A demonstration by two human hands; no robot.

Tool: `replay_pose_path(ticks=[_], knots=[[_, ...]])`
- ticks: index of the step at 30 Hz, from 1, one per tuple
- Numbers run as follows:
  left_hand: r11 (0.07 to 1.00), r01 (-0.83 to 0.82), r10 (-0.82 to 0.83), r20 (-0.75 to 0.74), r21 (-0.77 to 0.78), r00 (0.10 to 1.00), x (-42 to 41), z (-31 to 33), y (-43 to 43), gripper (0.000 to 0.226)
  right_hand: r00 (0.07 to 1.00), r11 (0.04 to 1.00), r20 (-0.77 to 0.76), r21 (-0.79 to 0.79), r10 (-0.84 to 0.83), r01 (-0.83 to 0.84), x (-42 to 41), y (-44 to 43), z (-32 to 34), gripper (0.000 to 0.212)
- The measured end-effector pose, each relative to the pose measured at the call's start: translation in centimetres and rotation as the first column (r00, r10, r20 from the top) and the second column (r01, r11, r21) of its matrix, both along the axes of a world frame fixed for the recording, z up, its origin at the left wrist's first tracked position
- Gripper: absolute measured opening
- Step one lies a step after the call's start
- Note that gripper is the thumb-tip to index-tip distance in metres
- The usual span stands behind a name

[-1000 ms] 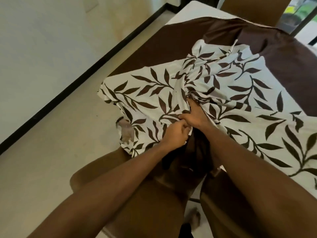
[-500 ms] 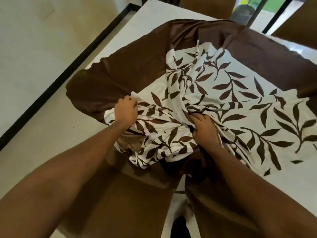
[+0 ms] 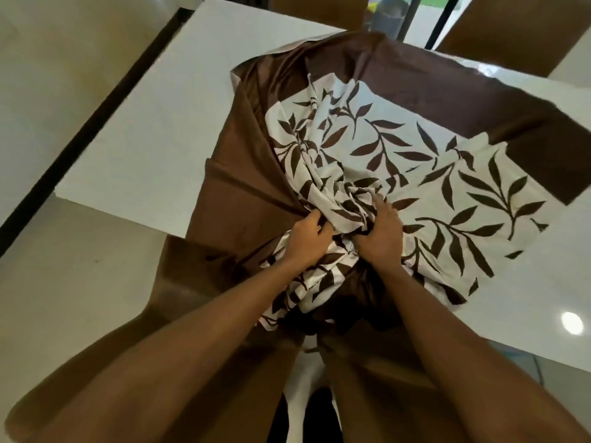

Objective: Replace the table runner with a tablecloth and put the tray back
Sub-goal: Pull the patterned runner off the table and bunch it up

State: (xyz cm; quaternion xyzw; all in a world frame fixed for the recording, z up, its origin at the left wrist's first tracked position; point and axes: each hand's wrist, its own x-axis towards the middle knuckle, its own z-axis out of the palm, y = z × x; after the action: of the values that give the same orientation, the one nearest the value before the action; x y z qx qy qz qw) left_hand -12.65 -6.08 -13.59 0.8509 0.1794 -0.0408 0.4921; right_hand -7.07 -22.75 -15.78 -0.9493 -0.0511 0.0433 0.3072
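1. Tablecloth point(image 3: 431, 174), white with dark brown leaf sprays and a wide brown border, lies partly spread on the white table point(image 3: 153, 132). It reaches from the centre of the view out toward 2 o'clock, and its near side is gathered into 1 tight bunch at the centre.
2. Left hand point(image 3: 307, 241) grips the bunch from the 9 o'clock side. Its fingers curl into the folds where border meets print, and the fingertips are buried in cloth.
3. Right hand point(image 3: 380, 235) grips the same bunch from the 3 o'clock side, just beside the left hand. Its fingers dig into the printed folds and its thumb is hidden.
4. From 12 to 2 o'clock the border lies flat on the table. At 10 o'clock it rises in long folds that run toward the hands.
5. Toward 7 o'clock the border hangs over the table's near edge against a brown near chair point(image 3: 179, 282). The 2 browns match, so where cloth ends and chair begins is hard to make out.
6. At 6 o'clock the 2 forearms cover the table's near edge and the lowest cloth. The gap between them is dark and unclear.
7. At 12 o'clock a far chair back point(image 3: 319, 14) is cut off by the top edge, as is a second chair back point(image 3: 511, 36) at 1 o'clock.
8. At 3 o'clock the right edge of the view cuts the cloth's corner. At 4 o'clock a round glare spot point(image 3: 572, 322) sits on bare table top.
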Motion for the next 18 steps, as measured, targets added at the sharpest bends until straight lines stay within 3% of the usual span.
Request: replay_pose_path(ticks=[2, 4, 6, 8, 10, 12, 14, 18], knots=[[0.991, 0.133, -0.131, 0.077, -0.019, 0.988, -0.4, 0.5, 1.2, 0.029, 0.999, 0.993, 0.026, 0.114, 0.037, -0.039, 0.1, -0.3, 0.1, 0.084], [0.986, 0.151, -0.14, 0.145, -0.066, 0.979, -0.5, 0.6, 2.9, 0.03, 0.998, 0.981, 0.026, 0.182, 0.056, -0.06, -0.1, 0.0, 0.2, 0.072], [0.996, 0.04, -0.023, 0.223, -0.074, 0.975, -0.3, 0.7, 5.0, 0.037, 0.996, 0.977, 0.052, 0.201, 0.068, -0.078, -0.4, 0.5, 0.0, 0.062], [0.996, -0.085, 0.074, 0.264, 0.032, 0.962, 0.1, 0.2, 7.6, 0.049, 0.995, 0.975, 0.076, 0.21, 0.058, -0.073, -0.7, 0.7, -0.4, 0.059], [0.986, -0.133, 0.114, 0.173, 0.103, 0.978, 0.5, -0.5, 10.0, 0.063, 0.995, 0.978, 0.088, 0.201, 0.039, -0.056, -1.3, 1.1, -0.8, 0.063], [0.967, -0.24, 0.24, -0.011, -0.083, 0.971, 1.2, -0.8, 11.6, 0.074, 0.993, 0.974, 0.106, 0.215, 0.054, -0.076, -1.6, 1.2, -1.0, 0.068], [0.891, -0.331, 0.31, -0.115, -0.312, 0.944, 2.2, -0.3, 11.5, 0.072, 0.988, 0.968, 0.139, 0.23, 0.069, -0.1, -1.6, 1.1, -1.3, 0.071], [0.838, -0.192, 0.154, -0.117, -0.511, 0.981, 4.0, 1.2, 5.8, 0.084, 0.993, 0.945, 0.092, 0.309, 0.078, -0.103, -0.7, 2.8, -0.4, 0.06]])
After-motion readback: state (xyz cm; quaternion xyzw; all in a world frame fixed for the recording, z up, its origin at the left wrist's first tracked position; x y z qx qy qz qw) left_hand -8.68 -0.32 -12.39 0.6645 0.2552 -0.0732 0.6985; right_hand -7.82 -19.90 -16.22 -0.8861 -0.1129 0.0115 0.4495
